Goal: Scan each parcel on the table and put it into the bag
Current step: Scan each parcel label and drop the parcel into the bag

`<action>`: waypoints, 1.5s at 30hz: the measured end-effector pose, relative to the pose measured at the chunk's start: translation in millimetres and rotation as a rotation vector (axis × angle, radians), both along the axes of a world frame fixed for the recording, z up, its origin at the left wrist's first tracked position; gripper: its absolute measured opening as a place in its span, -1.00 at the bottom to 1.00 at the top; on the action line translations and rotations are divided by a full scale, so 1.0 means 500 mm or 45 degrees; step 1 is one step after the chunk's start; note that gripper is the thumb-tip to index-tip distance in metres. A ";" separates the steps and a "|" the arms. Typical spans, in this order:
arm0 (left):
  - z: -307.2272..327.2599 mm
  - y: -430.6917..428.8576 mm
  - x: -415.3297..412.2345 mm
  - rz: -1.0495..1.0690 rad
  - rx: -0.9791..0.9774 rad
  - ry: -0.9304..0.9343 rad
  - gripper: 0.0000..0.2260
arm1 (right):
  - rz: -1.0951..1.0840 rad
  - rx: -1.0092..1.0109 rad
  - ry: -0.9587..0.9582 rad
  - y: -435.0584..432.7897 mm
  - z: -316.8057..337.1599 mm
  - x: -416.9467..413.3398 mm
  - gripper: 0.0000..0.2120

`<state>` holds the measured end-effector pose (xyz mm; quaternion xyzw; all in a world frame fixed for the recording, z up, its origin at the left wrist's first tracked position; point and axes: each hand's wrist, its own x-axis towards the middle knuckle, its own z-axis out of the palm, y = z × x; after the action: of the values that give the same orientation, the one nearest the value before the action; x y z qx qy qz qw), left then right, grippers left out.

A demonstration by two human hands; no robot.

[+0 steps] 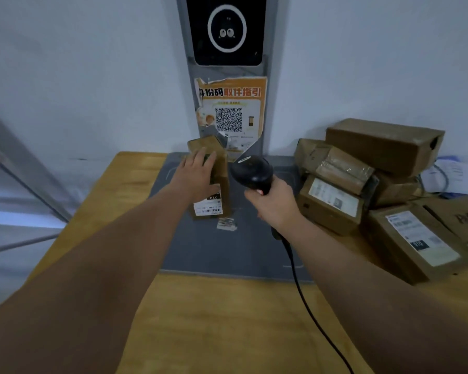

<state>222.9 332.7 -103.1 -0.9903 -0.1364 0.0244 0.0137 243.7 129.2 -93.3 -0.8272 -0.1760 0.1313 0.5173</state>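
Observation:
A narrow brown cardboard parcel [220,171] with a white barcode label lies on the grey mat [206,247] in the middle of the wooden table. My left hand [196,175] lies over its left side, fingers stretched forward and thumb on its top face. My right hand [274,205] grips the handle of a black corded barcode scanner [251,172], whose head sits just right of the parcel. No bag is in view.
Several brown parcels [333,201] are piled at the right, one long box [384,144] on top. A grey kiosk post [229,76] with a screen and QR poster stands behind the mat. The scanner cable [305,300] trails toward me. A metal frame [25,168] stands left.

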 end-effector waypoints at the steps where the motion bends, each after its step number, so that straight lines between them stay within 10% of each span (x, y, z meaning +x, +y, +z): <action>1: -0.006 0.009 0.016 -0.009 0.038 0.052 -0.20 | -0.016 0.008 0.019 0.005 -0.008 0.004 -0.85; 15: 0.005 -0.058 -0.055 -0.134 0.129 -0.053 -0.08 | -0.112 0.127 0.309 -0.091 -0.093 -0.029 -0.92; 33: -0.058 -0.436 -0.189 0.636 -2.526 -0.618 -0.22 | -0.355 1.019 0.694 -0.351 -0.063 -0.131 -0.72; 45: -0.007 -0.444 -0.181 0.496 -2.094 -0.334 -0.47 | -0.053 0.853 0.615 -0.462 -0.050 -0.106 -0.80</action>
<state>132.1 110.7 -106.8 -0.6389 -0.2436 0.0028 -0.7297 190.8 -101.8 -118.1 -0.5618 -0.0657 0.2467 0.7869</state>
